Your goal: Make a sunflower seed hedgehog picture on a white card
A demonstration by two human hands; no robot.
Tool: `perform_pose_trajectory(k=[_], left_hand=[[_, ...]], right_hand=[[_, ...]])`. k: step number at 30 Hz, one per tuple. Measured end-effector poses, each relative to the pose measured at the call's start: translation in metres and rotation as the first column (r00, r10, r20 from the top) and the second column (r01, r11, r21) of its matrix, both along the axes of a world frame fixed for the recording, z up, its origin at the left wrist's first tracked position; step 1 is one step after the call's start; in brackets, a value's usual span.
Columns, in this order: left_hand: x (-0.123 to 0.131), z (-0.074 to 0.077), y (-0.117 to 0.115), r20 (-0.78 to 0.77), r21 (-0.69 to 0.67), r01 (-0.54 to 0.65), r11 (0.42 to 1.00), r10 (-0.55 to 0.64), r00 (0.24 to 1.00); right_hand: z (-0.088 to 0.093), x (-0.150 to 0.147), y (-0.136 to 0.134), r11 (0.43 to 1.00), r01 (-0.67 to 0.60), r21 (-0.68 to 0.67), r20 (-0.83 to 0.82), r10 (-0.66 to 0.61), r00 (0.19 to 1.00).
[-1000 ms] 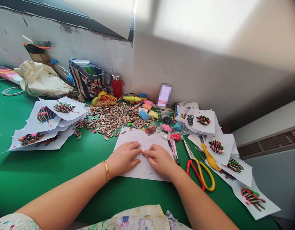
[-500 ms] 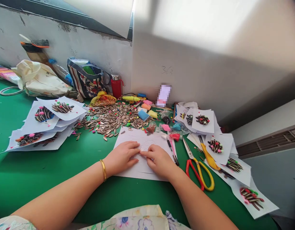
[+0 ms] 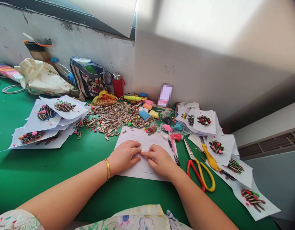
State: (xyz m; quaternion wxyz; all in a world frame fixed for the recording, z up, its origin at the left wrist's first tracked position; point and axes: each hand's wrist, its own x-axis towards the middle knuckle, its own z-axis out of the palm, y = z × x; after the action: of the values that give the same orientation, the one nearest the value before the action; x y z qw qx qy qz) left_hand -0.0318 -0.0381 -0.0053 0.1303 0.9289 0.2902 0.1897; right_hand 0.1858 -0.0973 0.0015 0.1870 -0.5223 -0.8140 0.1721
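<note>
A white sheet of paper (image 3: 137, 171) with a faint dotted round drawing lies on the green table. On its left part rests my left hand (image 3: 125, 156), palm down with fingers apart. My right hand (image 3: 160, 159) touches the sheet from the right, its index finger stretched toward the left fingertips beside the drawing. Neither hand shows an object in it. Dark pens (image 3: 174, 151) lie on the sheet's right edge. Just right of them are scissors (image 3: 196, 163) with one red and one yellow handle.
Striped seeds (image 3: 113, 118) are heaped behind the sheet, near coloured clay packets (image 3: 144, 115). Papers with seed figures lie left (image 3: 70, 111) and right (image 3: 226, 147). A yellow cutter (image 3: 209, 156), red bottle (image 3: 118, 87), striped bag (image 3: 86, 78) and phone (image 3: 165, 95) are around.
The whole view has shifted slightly, so things appear a little further right. Both hands keep nearly the same pose on the paper.
</note>
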Motion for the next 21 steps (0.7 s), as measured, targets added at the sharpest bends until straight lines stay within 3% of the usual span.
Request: perform_pose_trajectory(k=[5,11,17,21], left_hand=[[-0.0002,0.0012,-0.0001,0.022,0.002,0.003,1.0,-0.003,1.0],[0.0003,0.0024,0.0003,0.013,-0.001,0.004,1.0,-0.004,1.0],[-0.0024,0.0,0.0014,0.018,0.027,0.033,0.999,-0.033,0.999],[-0.0038,-0.0017,0.0006,0.004,0.077,0.061,0.995,-0.062,0.998]], right_hand=[[0.0,0.0006,0.0005,0.999,0.017,-0.027,-0.057,-0.019,0.998],[-0.0005,-0.0008,-0.0004,1.0,-0.003,0.0,-0.008,0.003,1.0],[-0.0017,0.0058,0.0023,0.996,0.057,-0.074,-0.194,-0.071,0.978],[-0.001,0.0087,0.0039,0.992,0.079,-0.101,-0.208,-0.099,0.973]])
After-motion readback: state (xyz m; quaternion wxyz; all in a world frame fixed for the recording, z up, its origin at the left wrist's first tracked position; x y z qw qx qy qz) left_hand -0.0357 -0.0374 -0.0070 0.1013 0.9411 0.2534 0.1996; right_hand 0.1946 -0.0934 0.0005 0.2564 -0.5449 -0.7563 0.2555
